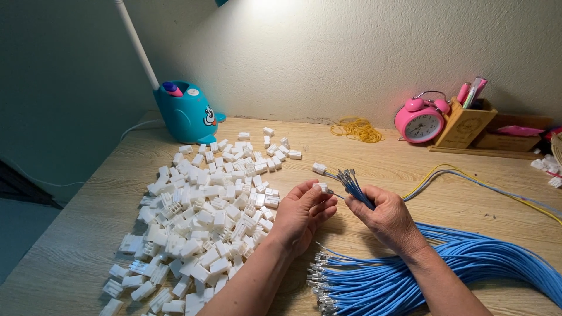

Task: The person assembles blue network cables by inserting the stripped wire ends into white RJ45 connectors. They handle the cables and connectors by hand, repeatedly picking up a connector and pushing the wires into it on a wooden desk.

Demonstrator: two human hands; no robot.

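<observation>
While a large heap of small white plastic connector housings (pixel 202 216) covers the left half of the pale wooden worktop (pixel 82 246), only one finished-looking piece shows: a white housing with wires already seated (pixel 319 168) lies just beyond the hands, toward the back edge, so the work appears to be at an early stage, with most housings empty. The left hand (pixel 301 213), palm up near the middle of the worktop, pinches a single white housing (pixel 321 187) between thumb and fingertips. The right hand (pixel 386 219) sits just beside it, fingers closed narrowly round a small bunch of thin blue insulated wires (pixel 354 190) whose bare metal crimp terminals fan out above the grip; one wire tip meets the housing. A thick bundle of the same blue wires (pixel 468 269), smooth and glossy, sweeps from the right edge to the front edge, its silvery terminals clustered near the left forearm. Yellow and grey wires (pixel 456 175) curve toward the right edge. Along the back edge stand a teal rounded plastic desk-lamp base (pixel 187 114), a loose tangle of yellow rubber bands (pixel 357 130), a round pink twin-bell alarm clock (pixel 420 120) and a wooden pen holder (pixel 465 126).
</observation>
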